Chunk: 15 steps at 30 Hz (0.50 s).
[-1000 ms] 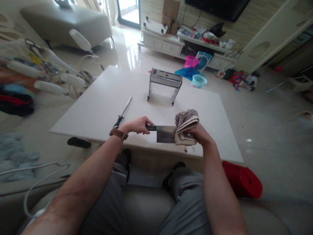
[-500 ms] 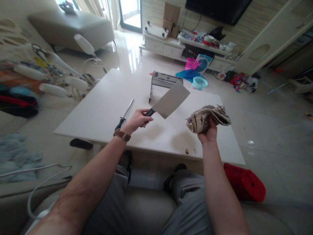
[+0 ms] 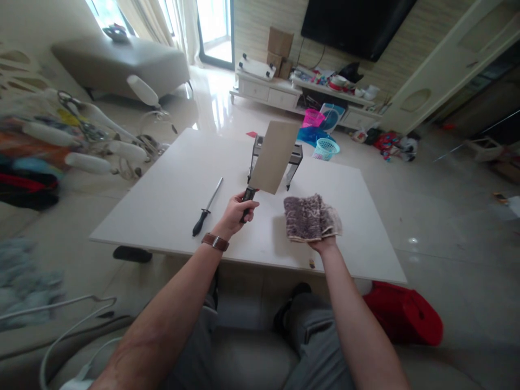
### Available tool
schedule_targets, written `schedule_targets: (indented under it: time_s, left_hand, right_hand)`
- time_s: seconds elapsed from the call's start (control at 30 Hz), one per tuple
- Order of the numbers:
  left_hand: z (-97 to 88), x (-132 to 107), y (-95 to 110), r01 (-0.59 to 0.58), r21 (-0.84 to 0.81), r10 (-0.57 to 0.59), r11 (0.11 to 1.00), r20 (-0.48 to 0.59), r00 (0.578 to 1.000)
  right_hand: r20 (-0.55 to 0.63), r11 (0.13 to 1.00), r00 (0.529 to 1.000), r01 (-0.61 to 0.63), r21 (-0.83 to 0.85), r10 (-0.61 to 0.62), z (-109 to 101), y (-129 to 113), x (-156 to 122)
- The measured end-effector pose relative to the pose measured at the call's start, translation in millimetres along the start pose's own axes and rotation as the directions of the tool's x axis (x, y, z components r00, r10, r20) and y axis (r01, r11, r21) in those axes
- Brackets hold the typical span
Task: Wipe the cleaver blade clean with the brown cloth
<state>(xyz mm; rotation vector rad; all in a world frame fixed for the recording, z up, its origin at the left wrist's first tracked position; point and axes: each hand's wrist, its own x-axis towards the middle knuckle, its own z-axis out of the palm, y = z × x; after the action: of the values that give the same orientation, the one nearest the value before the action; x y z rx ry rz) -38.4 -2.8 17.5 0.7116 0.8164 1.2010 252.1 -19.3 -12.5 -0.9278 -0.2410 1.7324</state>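
My left hand (image 3: 239, 212) is closed round the black handle of a cleaver (image 3: 274, 157), whose broad blade points up and away over the white table (image 3: 170, 189). My right hand (image 3: 322, 245) is mostly hidden under a folded brown cloth (image 3: 309, 218) that it holds up beside the blade, a little to its right and apart from it. Behind the blade a grey metal knife rack (image 3: 296, 157) stands on the table. A sharpening steel (image 3: 207, 207) with a black handle lies on the table left of my left hand.
A red bag (image 3: 406, 319) lies on the floor at the table's right front corner. Pink and blue baskets (image 3: 323, 146) sit on the floor beyond the table, before a low TV cabinet (image 3: 284, 92). Clutter and white rods (image 3: 81, 141) fill the left side.
The cleaver came off the cloth, rose, and its blade swung from level to nearly upright. My right hand drew the cloth away to the right, then brought it back flat beside the blade.
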Motion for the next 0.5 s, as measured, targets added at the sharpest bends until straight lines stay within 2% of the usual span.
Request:
schedule_targets:
  time_s: [0.1, 0.13, 0.2, 0.23, 0.27, 0.33, 0.37, 0.43, 0.5]
  left_hand:
    - [-0.3, 1.6, 0.0, 0.009, -0.014, -0.009, 1.0, 0.006, 1.0]
    - [0.2, 2.0, 0.0, 0.011, -0.017, -0.011, 1.0, 0.007, 1.0]
    - [1.6, 2.9, -0.1, 0.014, -0.019, -0.014, 1.0, 0.007, 1.0]
    - [2.3, 3.5, -0.3, 0.017, -0.02, -0.017, 1.0, 0.006, 1.0]
    - [2.9, 4.0, -0.6, 0.021, -0.023, -0.02, 1.0, 0.002, 1.0]
    - [4.3, 4.8, -1.6, 0.03, -0.026, -0.031, 0.999, -0.011, 0.999]
    - [5.3, 4.9, -2.4, 0.036, -0.024, -0.036, 0.999, -0.019, 0.999]
    - [8.6, 4.2, -4.8, 0.04, -0.01, -0.04, 0.999, -0.028, 0.999]
    - [14.4, 2.4, -9.1, 0.034, 0.015, -0.034, 0.999, -0.028, 0.999]
  right_hand:
    - [-0.053, 1.0, 0.999, 0.0, 0.002, 0.0, -11.0, 16.8, 10.3]
    - [-0.04, 1.0, 0.999, -0.003, -0.026, 0.001, -13.9, 22.8, 13.9]
    - [-0.111, 0.986, 0.991, 0.049, -0.16, -0.068, -19.1, 32.5, 19.2]
    - [-0.179, 0.965, 0.974, 0.096, -0.244, -0.142, -21.6, 35.6, 20.7]
    - [-0.258, 0.934, 0.935, 0.153, -0.324, -0.243, -24.1, 37.2, 21.4]
    - [-0.356, 0.868, 0.833, 0.26, -0.423, -0.424, -27.7, 36.4, 20.5]
    - [-0.37, 0.84, 0.791, 0.308, -0.447, -0.487, -27.9, 34.7, 19.1]
    - [-0.351, 0.792, 0.745, 0.378, -0.479, -0.568, -22.9, 32.1, 15.1]
    - [-0.296, 0.752, 0.738, 0.412, -0.514, -0.606, -9.7, 35.2, 10.6]
